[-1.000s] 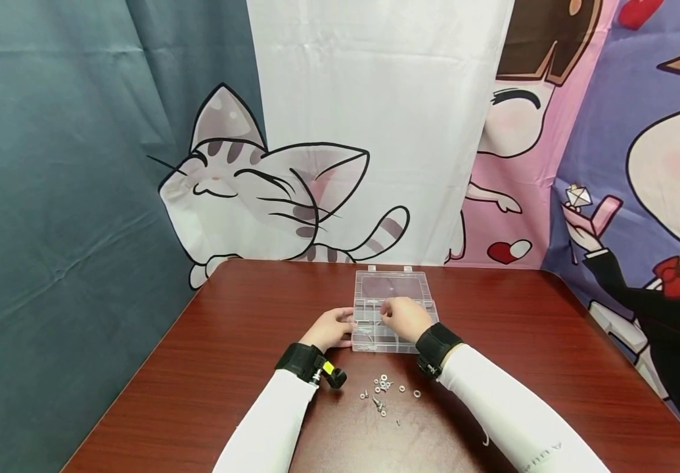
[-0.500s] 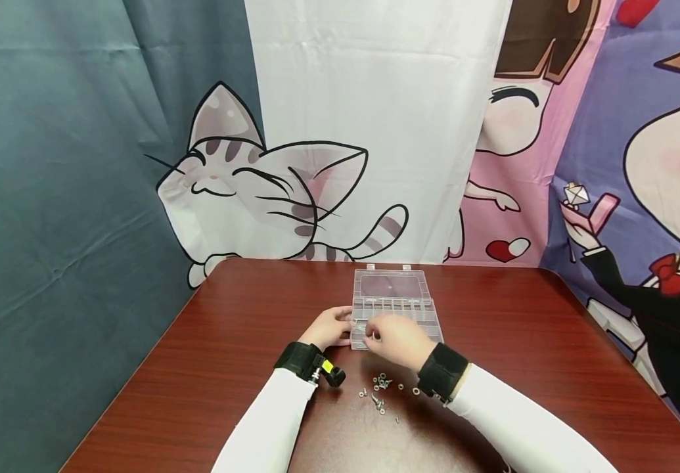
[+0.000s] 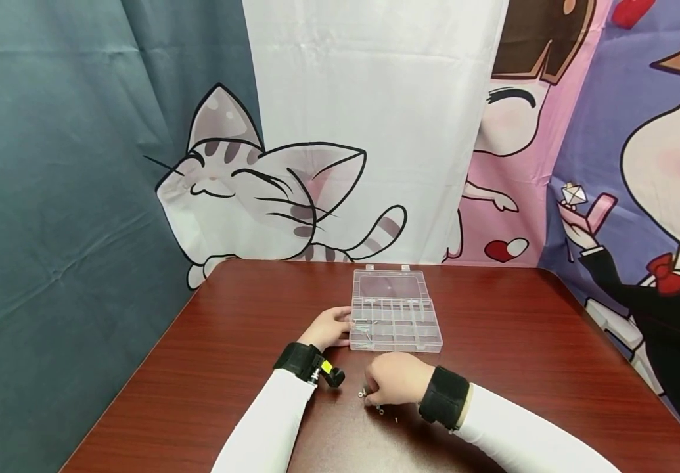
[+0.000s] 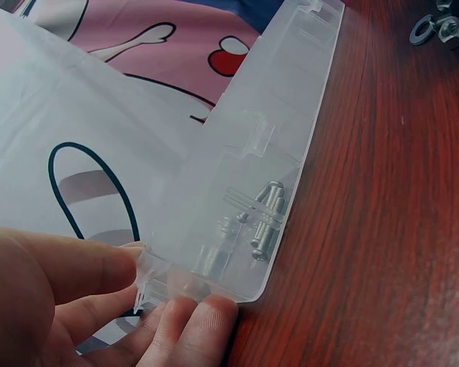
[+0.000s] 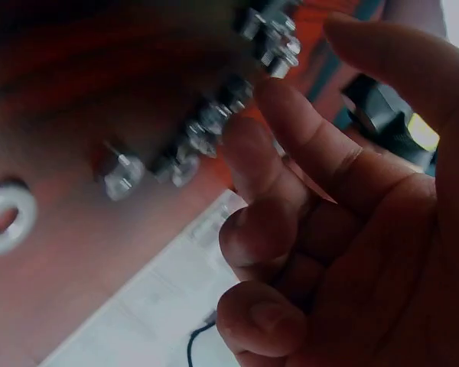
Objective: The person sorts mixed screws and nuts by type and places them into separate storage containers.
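A clear plastic compartment box (image 3: 416, 347) lies with its lid raised at the back. My left hand (image 3: 324, 328) grips its left end; in the left wrist view the thumb is on one edge and the fingertips curl against the wall. Several silver screws (image 4: 266, 228) show through that end. Nearer the table's front, my right hand (image 3: 400, 378) is over a small scatter of hardware and hides most of it. In the right wrist view its thumb and index finger stand apart with nothing between them, close to a blurred cluster of metal pieces (image 5: 206, 126).
A washer (image 5: 9, 218) lies apart from the cluster on the reddish-brown table (image 3: 245, 309). Small pieces (image 3: 382, 411) show below the right hand. Printed curtains (image 3: 375, 98) hang behind the table. A black strap with a camera (image 3: 332, 376) is on the left wrist.
My right hand has moved from above the box compartments down toward the loose hardware, uncovering the compartments. The left hand stays at the box's left end.
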